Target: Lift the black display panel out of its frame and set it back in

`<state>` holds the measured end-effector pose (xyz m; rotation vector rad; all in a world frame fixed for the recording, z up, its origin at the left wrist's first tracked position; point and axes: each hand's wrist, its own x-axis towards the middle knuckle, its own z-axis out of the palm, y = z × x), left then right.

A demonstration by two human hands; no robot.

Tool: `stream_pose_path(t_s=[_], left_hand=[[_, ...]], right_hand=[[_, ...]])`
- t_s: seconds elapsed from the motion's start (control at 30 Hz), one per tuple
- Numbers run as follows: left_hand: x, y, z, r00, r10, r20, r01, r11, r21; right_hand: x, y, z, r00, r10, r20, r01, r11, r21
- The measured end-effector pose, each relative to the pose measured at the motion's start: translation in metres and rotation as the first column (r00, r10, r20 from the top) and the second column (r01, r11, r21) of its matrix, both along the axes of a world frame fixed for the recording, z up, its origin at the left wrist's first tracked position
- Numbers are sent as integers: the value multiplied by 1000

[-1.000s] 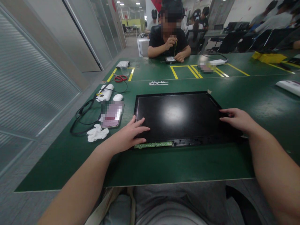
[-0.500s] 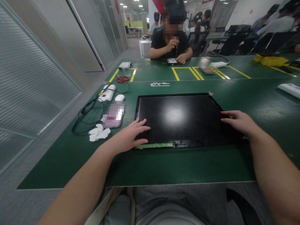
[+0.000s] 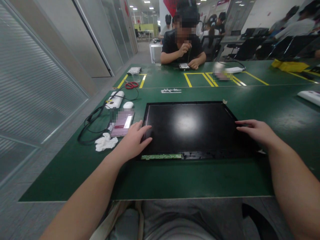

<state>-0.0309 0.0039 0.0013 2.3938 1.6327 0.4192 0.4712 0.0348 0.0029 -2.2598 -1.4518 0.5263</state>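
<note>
A black flat screen panel point(image 3: 190, 128) lies face up on the green table point(image 3: 175, 176), with a thin green circuit strip point(image 3: 161, 156) along its near edge. My left hand point(image 3: 132, 141) rests at the panel's near left corner, fingers spread and flat over its edge. At the right edge lies my right hand point(image 3: 257, 131), fingers stretched out on the frame. Neither hand holds anything.
Left of the panel lie a phone point(image 3: 122, 123), a crumpled white tissue point(image 3: 105, 142), a white mouse point(image 3: 128, 105), a white power strip point(image 3: 114, 99) with black cables, and red scissors point(image 3: 131, 85). A person sits across the table point(image 3: 183, 46). A white device point(image 3: 310, 96) lies far right.
My left hand has slid left from the screen surface to the panel's left corner. The right hand has stayed at the right edge.
</note>
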Motion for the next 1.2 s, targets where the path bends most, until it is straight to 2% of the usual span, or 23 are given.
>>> stream_pose_path(t_s=[0.17,0.3,0.5,0.63,0.7,0.77,0.8,0.87,0.93,1.0,1.1,1.2], left_hand=[[-2,3,-5,998,52,-34,-55,995,-83],[0,4,0,997,75,9,-73,993,-89],[3,4,8,985,170,37,-164,979,-117],[2,4,7,961,242,134,-222,964,-147],[2,5,5,924,285,257,-249,955,-161],[4,5,5,822,313,476,-236,948,-216],[6,5,6,732,330,596,-212,942,-262],[11,5,9,499,392,773,-151,918,-367],[17,3,16,323,470,821,-162,883,-441],[22,1,23,190,516,835,-189,854,-485],[26,0,32,47,564,824,-175,817,-549],[29,0,35,-60,624,779,-143,767,-625]], right_hand=[[1,1,-1,1000,15,20,-16,999,30],[3,4,-3,998,32,45,-32,999,8],[2,4,-4,998,20,58,-20,1000,-2],[-1,3,-2,998,22,62,-21,1000,-12],[-1,2,-1,998,13,67,-11,1000,-21],[-2,2,-1,997,9,72,-7,1000,-22],[-2,2,-1,997,10,75,-9,1000,-20],[-2,2,-2,996,19,83,-17,1000,-22],[-2,3,-2,996,24,91,-21,999,-30],[-1,3,-3,995,26,98,-23,999,-33],[0,3,-3,993,37,111,-34,999,-23],[1,3,-3,992,47,117,-45,999,-24]])
